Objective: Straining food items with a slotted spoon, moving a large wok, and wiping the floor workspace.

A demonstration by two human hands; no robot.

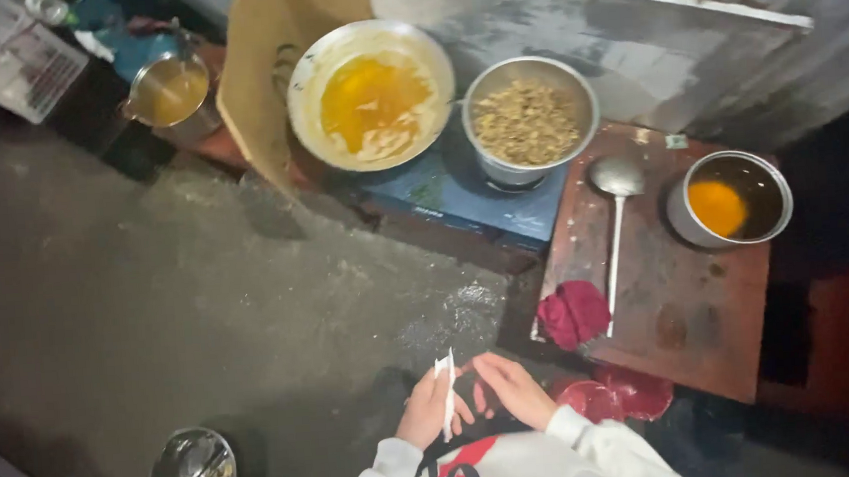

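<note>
Holding a thin white folded strip (pixel 447 391), possibly paper or plastic, the left hand (pixel 426 408) has its fingers curled around the strip's lower half; the strip stands nearly upright and its bottom end is hidden behind the fingers. Material cannot be confirmed. The right hand (pixel 511 390) sits just beside it, palm partly turned up, fingers loosely bent and not closed on anything visible; whether a fingertip touches the strip cannot be told. Both wrists emerge from white sleeves, cut off by the lower edge.

Ahead of the hands, on the reddish-brown wooden table (pixel 687 290), lie a long-handled steel ladle (pixel 618 217) with bowl facing up, a crumpled dark red cloth (pixel 571 314) at the near left corner, and a round steel pot with dark liquid and an orange lump (pixel 730 197). To the left, a blue stove (pixel 461 194), mostly covered, carries a wide steel pan of yellow-orange batter or oil (pixel 371 95) and a steel pot of brown granular food (pixel 530 122). A brown cardboard sheet (pixel 263 70) leans behind the pan. Farther left, a steel jug of yellowish liquid (pixel 171 93) is dim. On the grey concrete floor (pixel 149 288), a shiny steel bowl (pixel 192 474) is partly in shadow; its contents are unclear.
</note>
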